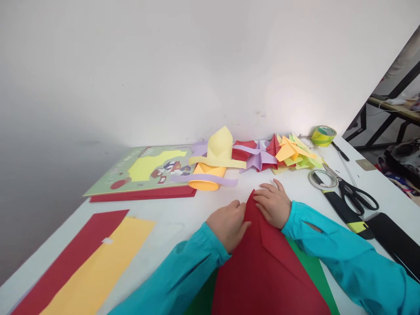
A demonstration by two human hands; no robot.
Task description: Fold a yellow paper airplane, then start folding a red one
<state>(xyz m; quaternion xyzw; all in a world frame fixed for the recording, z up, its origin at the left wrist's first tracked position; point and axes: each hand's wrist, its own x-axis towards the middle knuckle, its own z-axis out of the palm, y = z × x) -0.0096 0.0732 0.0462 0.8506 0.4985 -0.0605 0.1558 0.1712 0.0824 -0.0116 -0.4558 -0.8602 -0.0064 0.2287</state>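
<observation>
A large red sheet of paper (252, 271) lies in front of me, its far end brought to a point and a folded flap running down its right side. My left hand (229, 225) is curled closed on the left edge close to that point, thumb resting on the paper. At the flap's upper end my right hand (274, 203) holds the paper, with the fingertips on the fold and some fingers raised and apart. Part of a green sheet (316, 267) shows beneath the red one.
Left are a red sheet (75, 253), an orange sheet (108, 253) and a printed pad (114, 164). Folded paper shapes (259, 157) line the wall. Scissors (356, 194), a tape roll (323, 179), a yellow tape roll (323, 135) and a black utility knife (343, 212) lie right.
</observation>
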